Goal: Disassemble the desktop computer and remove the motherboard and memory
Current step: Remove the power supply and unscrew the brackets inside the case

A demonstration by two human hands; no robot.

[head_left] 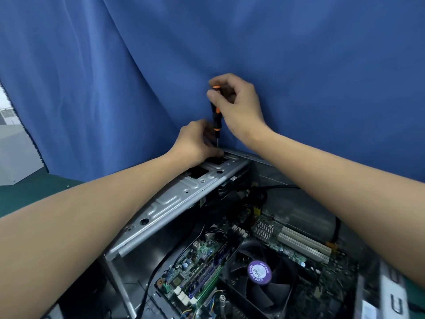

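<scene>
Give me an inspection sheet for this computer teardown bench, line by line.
Surface: green mat under the open computer case.
Job's things: motherboard in the case, memory sticks seated, fan on top; screwdriver upright, tip at the metal bracket.
Clutter: nothing seen.
Hands: right hand grips the screwdriver handle; left hand sits at the shaft's foot, its grip hidden.
Cables: black cable along the motherboard's left edge; second cable by the right wall.
Surroundings: blue curtain behind; grey box at left.
</scene>
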